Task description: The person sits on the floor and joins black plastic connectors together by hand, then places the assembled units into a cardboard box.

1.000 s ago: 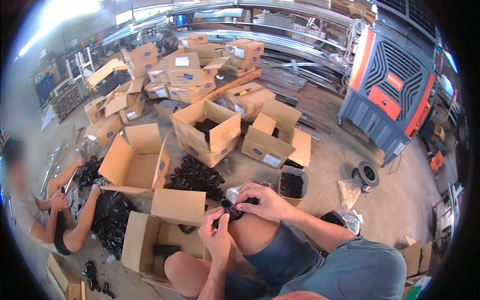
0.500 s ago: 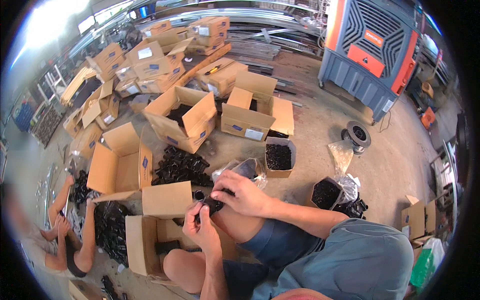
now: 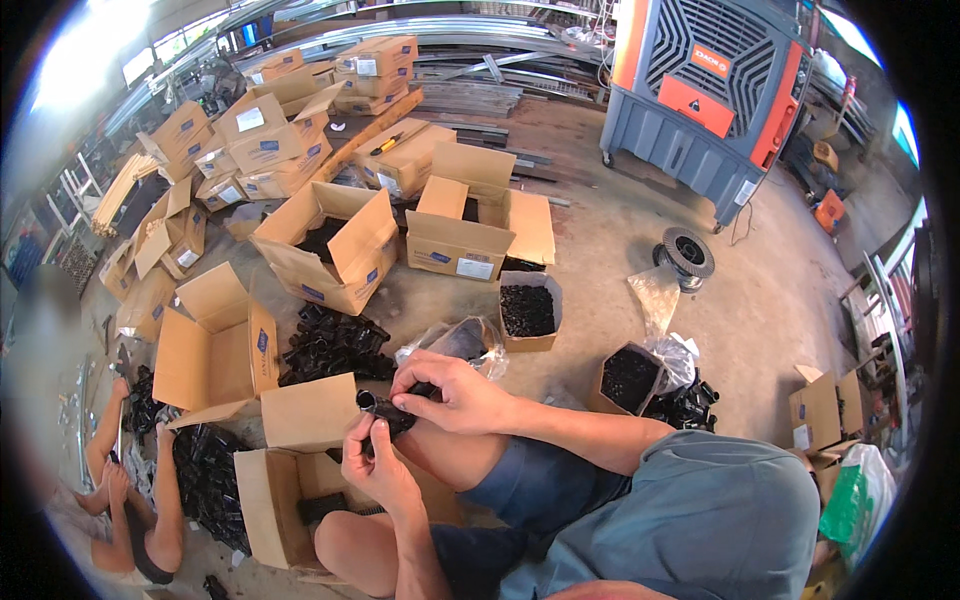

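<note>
Black fitting (image 3: 371, 400) is held up over the right side of the near box (image 3: 262, 505), mouth tilted toward the box's back left (one piece or two joined, can't tell, fingers cover it). Left hand (image 3: 380, 465): thumb and fingers pinch the fitting's near side. Right hand (image 3: 452, 392): thumb and fingers grip its other end, back of hand up. Near box stands open, flaps spread, some dark parts inside. Big pile (image 3: 205, 485) of black parts sits just left of near box; farther left, a co-worker's hands (image 3: 116, 483) are close together, grip unclear. Just behind near box: open carton (image 3: 200, 355) at back left, heap (image 3: 335, 350) of parts straight back. Back right of near box: clear bag (image 3: 485, 345), small tub (image 3: 530, 343) of black bits, then, well right, second tub (image 3: 606, 395), loose parts (image 3: 690, 405) touching or nearly so. Farther back right, spool (image 3: 690, 250). Well behind near box: two bigger cartons (image 3: 330, 285), stack (image 3: 270, 150) of cartons, metal bars (image 3: 480, 40). Far back right: grey-orange machine (image 3: 665, 135).
</note>
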### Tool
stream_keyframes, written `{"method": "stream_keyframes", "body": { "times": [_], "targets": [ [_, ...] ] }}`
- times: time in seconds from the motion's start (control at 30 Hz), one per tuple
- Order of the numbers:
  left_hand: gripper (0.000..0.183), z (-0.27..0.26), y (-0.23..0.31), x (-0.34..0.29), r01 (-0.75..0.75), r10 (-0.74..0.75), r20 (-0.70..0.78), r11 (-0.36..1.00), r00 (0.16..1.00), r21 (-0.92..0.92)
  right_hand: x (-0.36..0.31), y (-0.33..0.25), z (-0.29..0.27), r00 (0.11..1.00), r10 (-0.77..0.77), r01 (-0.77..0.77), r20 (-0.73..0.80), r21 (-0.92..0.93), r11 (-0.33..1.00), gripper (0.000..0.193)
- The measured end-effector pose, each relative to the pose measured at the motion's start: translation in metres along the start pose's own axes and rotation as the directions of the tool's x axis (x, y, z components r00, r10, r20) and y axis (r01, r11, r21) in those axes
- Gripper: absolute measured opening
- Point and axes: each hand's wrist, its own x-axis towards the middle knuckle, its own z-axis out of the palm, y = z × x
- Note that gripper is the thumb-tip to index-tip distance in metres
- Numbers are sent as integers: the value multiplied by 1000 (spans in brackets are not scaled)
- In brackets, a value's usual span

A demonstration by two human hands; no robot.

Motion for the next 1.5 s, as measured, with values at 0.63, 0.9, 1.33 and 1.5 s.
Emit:
{"method": "stream_keyframes", "body": {
  "times": [0.63, 0.9, 1.33, 1.5],
  "targets": [
    [7, -4, 3, 2, -22, 23, -12, 999, 1000, 43, 1, -2, 9, 999, 41, -42, -15, -51, 998, 12],
    [8, -4, 1, 0, 14, -13, -25, 1000, 1000, 28, 2, 4, 8, 999, -41, 41, -7, -1, 999, 12],
    [8, -4, 4, 2, 22, -21, -22, 1000, 1000, 14, 4, 2, 11, 996, -67, 67, -53, 7, 998, 10],
    [8, -3, 6, 3, 13, -13, -19, 1000, 1000, 17, 5, 5, 10, 1000, 12, -12, 7, -31, 999, 11]
  ]
}}
